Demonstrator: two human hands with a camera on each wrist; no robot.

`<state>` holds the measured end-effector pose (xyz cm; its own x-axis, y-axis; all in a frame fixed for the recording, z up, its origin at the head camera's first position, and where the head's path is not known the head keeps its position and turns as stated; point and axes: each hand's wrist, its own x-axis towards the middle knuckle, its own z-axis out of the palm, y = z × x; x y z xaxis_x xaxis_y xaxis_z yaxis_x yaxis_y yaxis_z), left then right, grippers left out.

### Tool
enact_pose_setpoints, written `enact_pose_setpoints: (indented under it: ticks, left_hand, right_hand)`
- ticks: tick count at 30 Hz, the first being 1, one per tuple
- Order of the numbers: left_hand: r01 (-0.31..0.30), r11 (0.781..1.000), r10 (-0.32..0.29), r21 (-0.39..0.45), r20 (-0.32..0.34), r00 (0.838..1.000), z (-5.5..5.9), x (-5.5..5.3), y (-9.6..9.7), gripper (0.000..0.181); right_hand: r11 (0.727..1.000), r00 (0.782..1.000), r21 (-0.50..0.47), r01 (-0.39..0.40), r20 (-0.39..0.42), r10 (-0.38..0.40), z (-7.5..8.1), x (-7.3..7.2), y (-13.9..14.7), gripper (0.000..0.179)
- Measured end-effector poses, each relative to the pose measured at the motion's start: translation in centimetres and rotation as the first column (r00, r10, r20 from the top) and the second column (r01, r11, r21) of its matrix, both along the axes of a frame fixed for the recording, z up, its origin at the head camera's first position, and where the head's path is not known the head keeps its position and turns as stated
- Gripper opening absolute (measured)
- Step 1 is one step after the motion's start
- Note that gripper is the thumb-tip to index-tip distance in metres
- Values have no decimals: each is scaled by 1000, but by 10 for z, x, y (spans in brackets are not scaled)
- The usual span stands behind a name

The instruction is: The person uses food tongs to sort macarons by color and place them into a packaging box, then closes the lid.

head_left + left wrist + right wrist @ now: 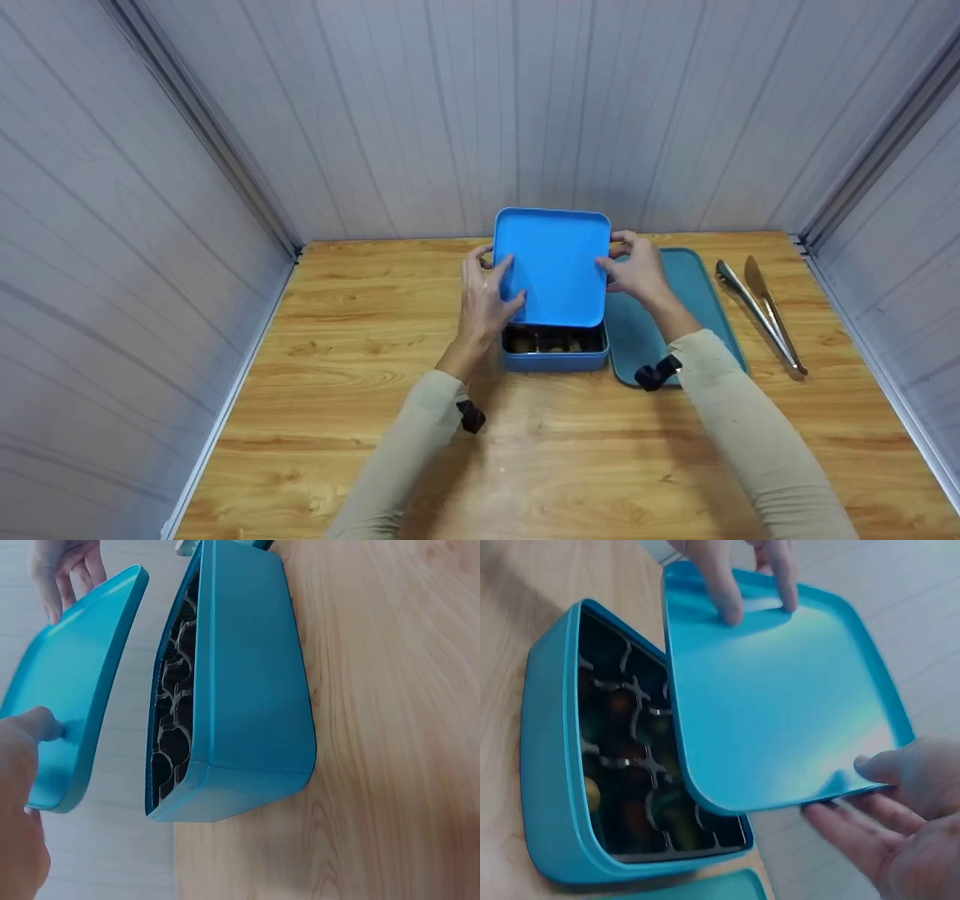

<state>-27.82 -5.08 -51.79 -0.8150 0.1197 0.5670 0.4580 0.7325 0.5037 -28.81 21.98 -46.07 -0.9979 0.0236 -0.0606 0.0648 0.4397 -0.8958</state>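
Observation:
A blue box lid is held up and tilted above a blue box, its inner side facing the person. My left hand grips the lid's left edge, thumb on the inner face. At the opposite edge my right hand pinches the rim, thumb inside and fingers behind. The box stands uncovered on the wooden table; inside, a dark divider forms several compartments. Small rounded items sit in some of them, among them a yellowish one near the wall.
A teal tray lies on the table just right of the box, partly under the right forearm. Farther right are metal tongs and a long utensil with a flat brown blade. Pale panelled walls enclose the back and sides.

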Motion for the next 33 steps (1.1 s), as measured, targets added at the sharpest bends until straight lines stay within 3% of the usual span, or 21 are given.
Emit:
enact_pose_setpoints:
  ticks: [3,6,9,12,16,22,27,30,33]
  left_hand:
    - [54,997,-52,47,-52,997,1,0,-2,59]
    - [128,978,-118,164,-65,991,4,-2,-4,66]
    - [183,934,-180,305,-37,983,8,-3,-6,74]
    - [207,889,-232,408,13,973,12,-6,-8,72]
    - [190,867,-267,461,106,958,18,-7,-10,61]
    - [128,887,-251,445,231,940,24,-4,-13,55]
    - [96,894,-264,437,340,903,25,-2,-15,59]
    - [62,879,-267,473,380,886,22,-1,-15,61]
    - [22,862,-261,507,406,876,18,0,-14,62]
  right_hand:
    - [1000,998,18,14,-62,-13,2,1,5,46]
    - [999,991,18,30,-132,-27,5,2,8,38]
    - [999,974,18,44,-221,-38,7,3,8,33]
    - [997,940,40,65,-337,-48,6,2,4,27]
    - [990,888,73,122,-453,-77,0,0,-2,19]
    - [987,832,46,155,-545,-105,-13,-2,-8,10]
    - [992,785,41,123,-615,-72,-24,-5,-9,7]
    - [994,767,38,104,-639,-56,-32,-8,-7,4]
    - [996,772,30,82,-634,-45,-42,-10,-3,5]
